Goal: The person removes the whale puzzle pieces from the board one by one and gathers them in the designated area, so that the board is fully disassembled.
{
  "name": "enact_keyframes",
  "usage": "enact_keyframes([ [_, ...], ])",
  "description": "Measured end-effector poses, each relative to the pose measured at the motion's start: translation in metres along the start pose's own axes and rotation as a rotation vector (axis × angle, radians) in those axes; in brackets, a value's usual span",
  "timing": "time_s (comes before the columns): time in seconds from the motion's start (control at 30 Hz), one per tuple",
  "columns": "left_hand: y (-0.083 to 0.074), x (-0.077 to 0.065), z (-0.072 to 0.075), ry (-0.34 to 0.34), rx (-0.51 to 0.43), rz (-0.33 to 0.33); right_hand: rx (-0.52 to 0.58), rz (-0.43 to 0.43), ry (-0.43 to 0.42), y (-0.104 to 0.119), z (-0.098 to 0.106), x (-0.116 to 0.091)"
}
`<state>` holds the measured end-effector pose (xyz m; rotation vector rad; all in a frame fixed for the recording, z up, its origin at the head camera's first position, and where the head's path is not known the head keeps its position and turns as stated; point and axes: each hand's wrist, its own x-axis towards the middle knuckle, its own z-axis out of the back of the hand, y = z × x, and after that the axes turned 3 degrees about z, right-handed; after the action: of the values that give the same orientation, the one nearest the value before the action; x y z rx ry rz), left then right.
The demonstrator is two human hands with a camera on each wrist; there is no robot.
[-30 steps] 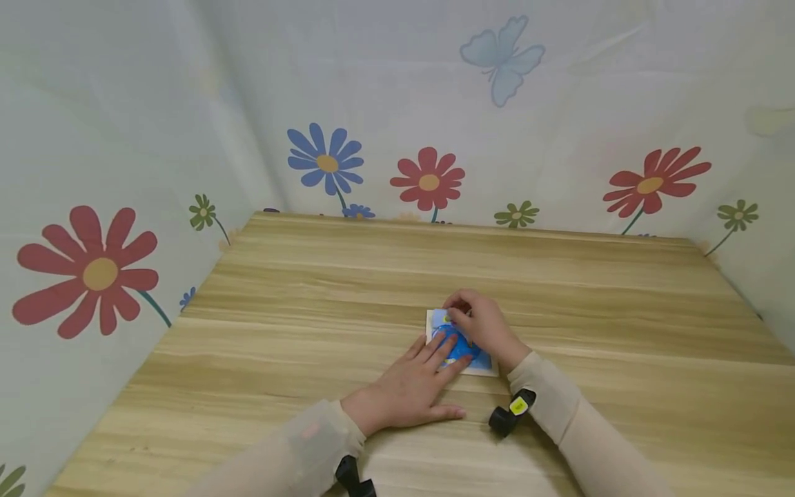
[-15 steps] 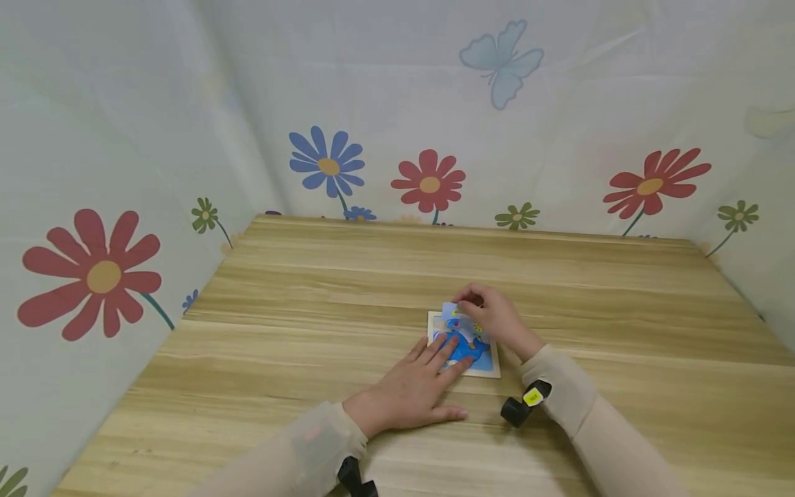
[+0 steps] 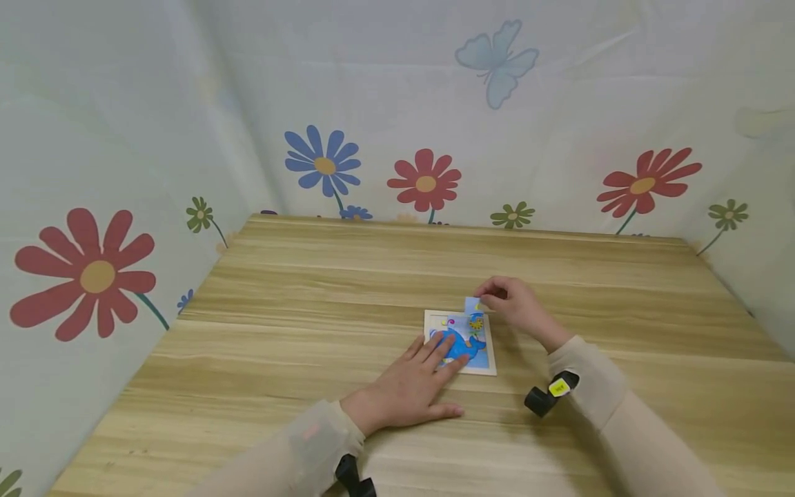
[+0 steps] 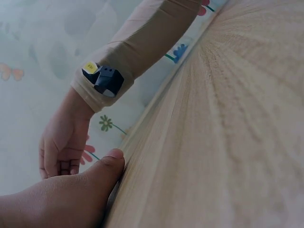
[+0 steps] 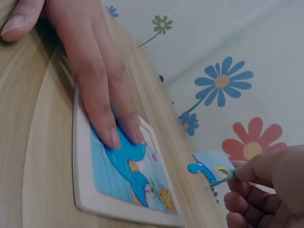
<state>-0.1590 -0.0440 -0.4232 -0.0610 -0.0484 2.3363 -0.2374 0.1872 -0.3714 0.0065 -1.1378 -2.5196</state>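
Observation:
A jigsaw puzzle (image 3: pixel 478 355) with a blue whale picture lies on the table in a pale wooden frame (image 5: pixel 81 187). My left hand (image 3: pixel 406 392) rests flat across it, fingers extended, fingertips on the whale and thumb out on the wood. My right hand (image 3: pixel 520 309) pinches a puzzle piece (image 5: pixel 212 166) between thumb and forefinger, just past the frame's far right corner. The piece is pale blue with a darker blue knob and a bit of yellow. At the frame's far left corner, a pale bare recess (image 3: pixel 437 322) shows. My left fingers hide part of the picture.
The wood-grain table (image 3: pixel 298 297) runs back to a white curtain (image 3: pixel 385 76) printed with flowers and a butterfly. A black wrist camera (image 3: pixel 545 397) sits on the right sleeve, and another (image 3: pixel 355 476) on the left sleeve.
My right hand has lifted the puzzle piece out of the far part of the puzzle and carried it right, uncovering more of the picture. My left hand has stayed in place.

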Motion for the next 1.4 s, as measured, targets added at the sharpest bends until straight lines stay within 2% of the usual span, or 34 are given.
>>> enact_keyframes([
  [0.47, 0.004, -0.002, 0.001, -0.002, 0.012, 0.009, -0.054, -0.054, 0.086, -0.023, 0.019, -0.010],
  [0.77, 0.004, -0.004, 0.003, 0.003, 0.006, 0.014, -0.006, -0.130, 0.127, -0.033, 0.018, -0.014],
  [0.9, 0.003, -0.004, 0.003, 0.004, 0.009, 0.011, -0.010, -0.122, 0.119, -0.038, 0.016, -0.014],
  [1.3, -0.001, -0.001, 0.003, 0.009, 0.018, 0.002, -0.115, -0.093, 0.033, -0.045, 0.010, -0.021],
  [1.4, -0.002, 0.000, 0.003, 0.004, 0.016, -0.004, -0.122, -0.108, 0.012, -0.044, 0.011, -0.022],
])
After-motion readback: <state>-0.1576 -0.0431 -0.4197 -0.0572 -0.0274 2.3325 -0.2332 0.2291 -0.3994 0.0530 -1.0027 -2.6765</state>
